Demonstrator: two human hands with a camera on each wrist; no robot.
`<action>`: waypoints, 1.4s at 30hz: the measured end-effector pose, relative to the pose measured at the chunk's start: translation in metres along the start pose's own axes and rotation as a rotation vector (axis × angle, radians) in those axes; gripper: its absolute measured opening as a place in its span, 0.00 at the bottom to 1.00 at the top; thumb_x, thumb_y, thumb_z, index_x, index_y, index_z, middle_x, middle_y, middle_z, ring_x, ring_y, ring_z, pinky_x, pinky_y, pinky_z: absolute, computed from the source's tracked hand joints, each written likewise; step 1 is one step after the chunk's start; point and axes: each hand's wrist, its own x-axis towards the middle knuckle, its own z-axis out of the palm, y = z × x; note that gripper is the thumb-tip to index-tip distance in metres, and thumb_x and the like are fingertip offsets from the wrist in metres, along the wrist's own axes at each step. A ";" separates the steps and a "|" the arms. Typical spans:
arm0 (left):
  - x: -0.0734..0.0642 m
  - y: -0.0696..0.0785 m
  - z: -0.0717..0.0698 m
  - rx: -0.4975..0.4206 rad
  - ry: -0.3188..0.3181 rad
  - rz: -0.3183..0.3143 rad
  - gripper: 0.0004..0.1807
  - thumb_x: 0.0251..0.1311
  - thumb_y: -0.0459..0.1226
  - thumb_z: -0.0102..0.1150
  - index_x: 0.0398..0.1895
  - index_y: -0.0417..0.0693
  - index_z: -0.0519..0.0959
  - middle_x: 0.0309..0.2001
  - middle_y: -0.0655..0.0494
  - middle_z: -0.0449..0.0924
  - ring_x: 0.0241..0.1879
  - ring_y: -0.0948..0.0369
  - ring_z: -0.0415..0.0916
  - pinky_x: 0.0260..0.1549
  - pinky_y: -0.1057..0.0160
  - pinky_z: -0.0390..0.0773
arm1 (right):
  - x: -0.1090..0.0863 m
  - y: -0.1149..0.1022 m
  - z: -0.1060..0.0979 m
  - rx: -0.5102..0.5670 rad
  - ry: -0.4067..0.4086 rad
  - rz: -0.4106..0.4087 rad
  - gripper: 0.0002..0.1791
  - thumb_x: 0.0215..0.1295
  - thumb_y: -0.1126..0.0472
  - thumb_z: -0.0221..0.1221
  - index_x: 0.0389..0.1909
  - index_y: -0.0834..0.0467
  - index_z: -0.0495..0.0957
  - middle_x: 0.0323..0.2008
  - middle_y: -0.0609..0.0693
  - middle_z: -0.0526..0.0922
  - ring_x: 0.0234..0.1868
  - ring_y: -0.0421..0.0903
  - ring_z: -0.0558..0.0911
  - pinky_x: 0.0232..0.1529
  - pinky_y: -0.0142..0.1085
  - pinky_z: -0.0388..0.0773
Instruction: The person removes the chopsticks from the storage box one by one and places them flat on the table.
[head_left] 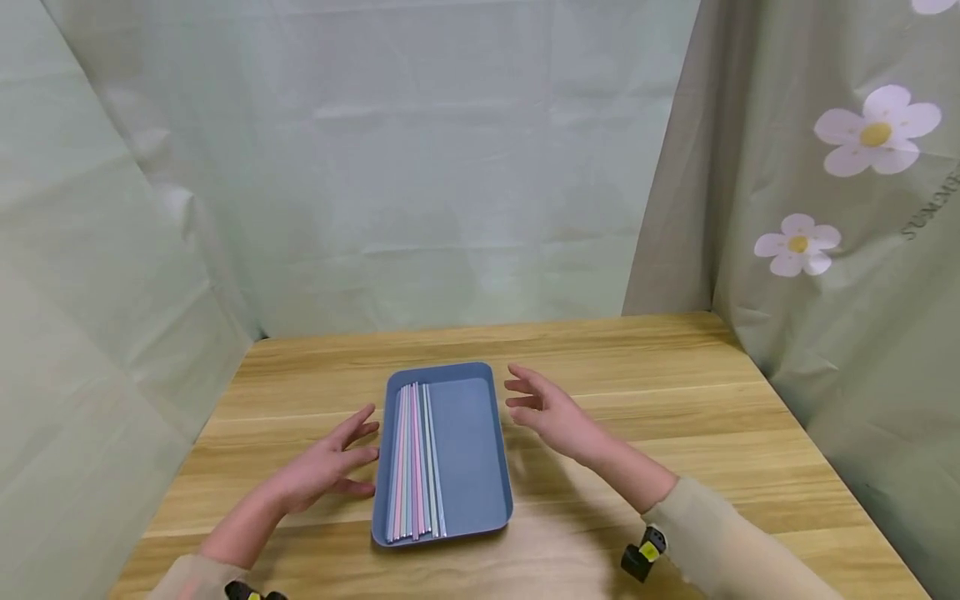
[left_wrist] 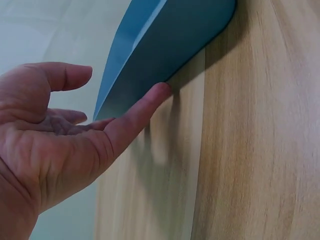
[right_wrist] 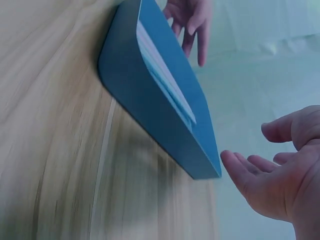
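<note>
A blue rectangular tray (head_left: 471, 450) lies on the wooden table, its long sides running away from me. Along its left half lies a bundle of slim pastel sticks (head_left: 411, 462) in pink, lilac, white and pale green; the right half shows bare tray floor. My left hand (head_left: 321, 468) is beside the tray's left wall, fingers loosely spread; in the left wrist view one fingertip (left_wrist: 161, 90) reaches right up to the tray's lower edge. On the other side my right hand (head_left: 551, 417) hovers just off the right wall, fingers relaxed and slightly bent. Neither hand holds anything.
The wooden table (head_left: 637, 367) extends around the tray on all sides. Pale fabric curtains (head_left: 465, 167) hang behind and on both sides, with printed flowers (head_left: 798, 244) on the right one. Each wrist wears a small black camera (head_left: 643, 553).
</note>
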 end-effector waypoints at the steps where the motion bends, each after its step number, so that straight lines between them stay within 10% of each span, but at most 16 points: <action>1: 0.000 0.000 -0.001 0.001 -0.014 0.009 0.47 0.75 0.35 0.53 0.84 0.50 0.33 0.80 0.33 0.31 0.73 0.31 0.50 0.49 0.44 0.82 | 0.002 -0.001 0.003 0.024 -0.012 0.002 0.38 0.74 0.68 0.56 0.81 0.57 0.52 0.72 0.62 0.66 0.70 0.63 0.70 0.64 0.49 0.75; 11: 0.009 -0.001 -0.005 -0.030 -0.098 0.026 0.51 0.70 0.27 0.55 0.84 0.52 0.33 0.81 0.36 0.33 0.75 0.31 0.45 0.53 0.41 0.80 | 0.030 -0.010 0.031 0.247 -0.188 0.218 0.38 0.70 0.73 0.58 0.78 0.62 0.57 0.70 0.69 0.68 0.66 0.66 0.72 0.58 0.54 0.79; 24: 0.014 -0.011 -0.007 -0.093 -0.162 0.023 0.51 0.69 0.26 0.57 0.84 0.51 0.34 0.81 0.36 0.34 0.75 0.36 0.50 0.55 0.40 0.78 | 0.055 0.004 0.062 0.413 -0.225 0.462 0.37 0.67 0.77 0.55 0.76 0.67 0.57 0.65 0.69 0.72 0.60 0.64 0.77 0.55 0.61 0.78; 42: 0.013 -0.016 0.003 -0.072 -0.166 0.057 0.52 0.68 0.24 0.54 0.84 0.49 0.32 0.82 0.41 0.26 0.77 0.34 0.42 0.57 0.41 0.77 | 0.052 0.010 0.082 0.467 -0.148 0.507 0.33 0.68 0.77 0.54 0.73 0.70 0.59 0.56 0.66 0.80 0.53 0.61 0.83 0.50 0.58 0.82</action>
